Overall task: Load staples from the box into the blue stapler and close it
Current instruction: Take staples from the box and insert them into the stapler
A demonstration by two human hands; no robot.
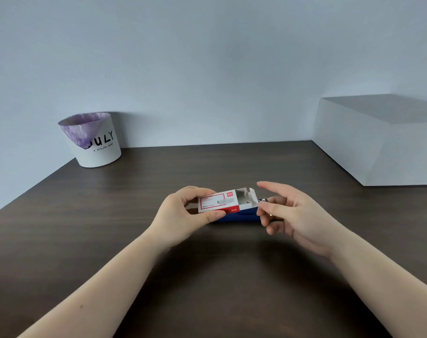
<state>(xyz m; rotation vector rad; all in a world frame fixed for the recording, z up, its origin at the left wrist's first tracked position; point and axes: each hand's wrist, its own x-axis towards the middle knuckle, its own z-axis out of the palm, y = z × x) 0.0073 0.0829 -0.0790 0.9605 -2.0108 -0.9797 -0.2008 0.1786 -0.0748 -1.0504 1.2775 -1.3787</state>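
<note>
A small white and red staple box is held above the dark table, its right end flaps standing open. My left hand grips the box's left end between thumb and fingers. Under and behind the box lies the blue stapler, mostly hidden; only its blue side and a dark tip near the right show. My right hand hovers just right of the open box end, fingers spread and slightly blurred, with nothing clearly held. Whether staples are in the box is not visible.
A white paper bin with a purple liner stands at the back left of the dark wooden table. A large white box sits at the back right against the wall.
</note>
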